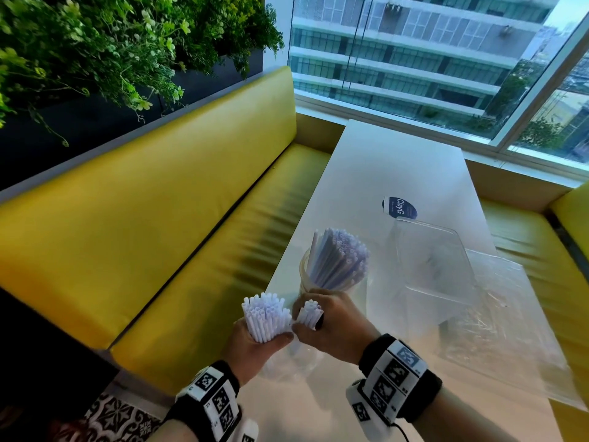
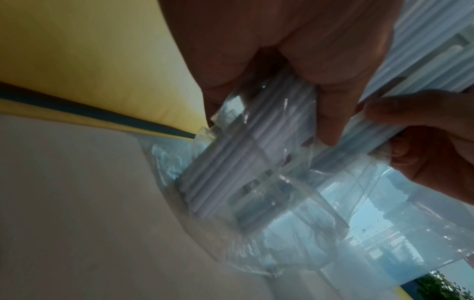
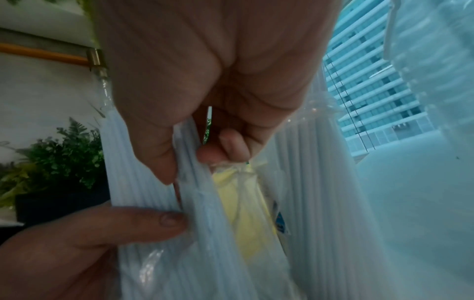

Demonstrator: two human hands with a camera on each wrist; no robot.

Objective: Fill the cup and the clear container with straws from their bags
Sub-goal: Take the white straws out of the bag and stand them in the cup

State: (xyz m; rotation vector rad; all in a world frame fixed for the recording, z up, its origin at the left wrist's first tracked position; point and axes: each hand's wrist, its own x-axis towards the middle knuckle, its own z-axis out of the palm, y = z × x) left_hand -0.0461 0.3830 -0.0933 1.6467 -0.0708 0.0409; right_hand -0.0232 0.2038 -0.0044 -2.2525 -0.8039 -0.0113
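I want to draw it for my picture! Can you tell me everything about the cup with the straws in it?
The cup is clear, see-through plastic by its look, and stands upright on the white table, near the edge by the yellow bench. It is packed with a bunch of pale white-bluish straws that lean toward the right and stick out well above its rim, open ends up. Its lower part is hidden behind the right hand, so whether the hand touches it cannot be told. A clear container sits to its right.

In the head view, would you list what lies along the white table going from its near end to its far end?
Left hand and right hand gripping straw bunches → cup of straws → clear container → dark blue label.
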